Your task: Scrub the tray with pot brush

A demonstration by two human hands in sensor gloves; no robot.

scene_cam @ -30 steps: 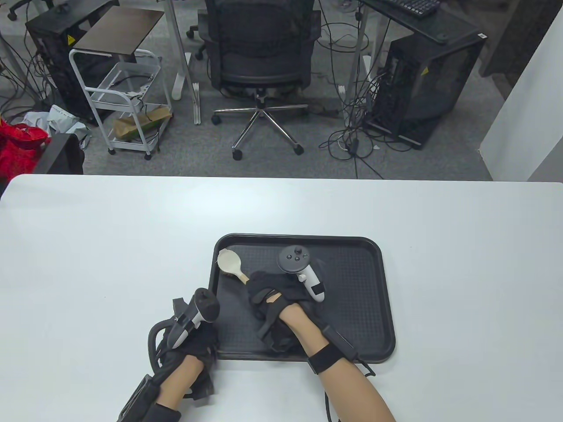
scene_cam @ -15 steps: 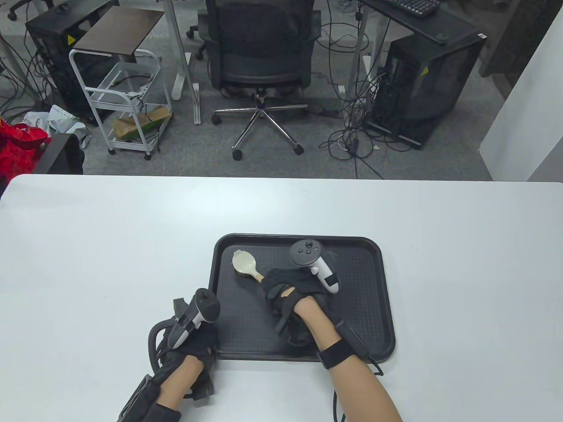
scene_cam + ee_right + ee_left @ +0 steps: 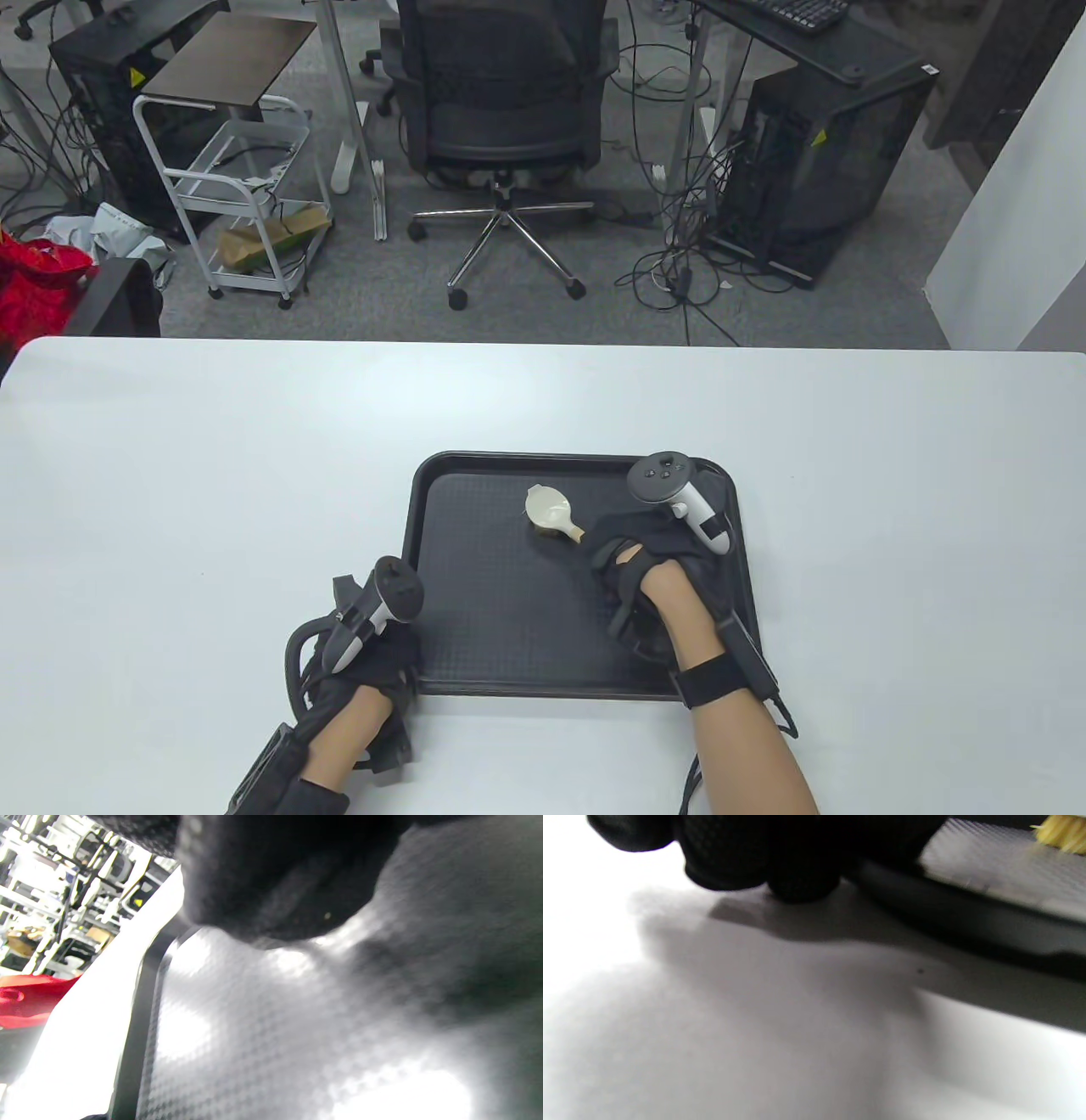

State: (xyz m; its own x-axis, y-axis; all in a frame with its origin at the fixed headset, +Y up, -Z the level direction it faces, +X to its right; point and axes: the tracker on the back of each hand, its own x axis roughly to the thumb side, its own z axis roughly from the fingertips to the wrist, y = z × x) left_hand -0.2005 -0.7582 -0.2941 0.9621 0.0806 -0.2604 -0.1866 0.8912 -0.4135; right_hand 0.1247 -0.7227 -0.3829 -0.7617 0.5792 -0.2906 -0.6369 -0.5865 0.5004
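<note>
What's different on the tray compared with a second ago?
The right hand, gripping the pot brush by its handle, has swept it across the tray from the far-left corner toward the middle and right, head down on the textured surface. Its grip on the handle is unchanged. The left hand has stayed at the tray's near-left corner, and the tray has not shifted on the table.

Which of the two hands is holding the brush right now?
The right hand, over the tray, grips the handle of the brush. The left hand holds nothing; it rests at the tray's near left corner.
</note>
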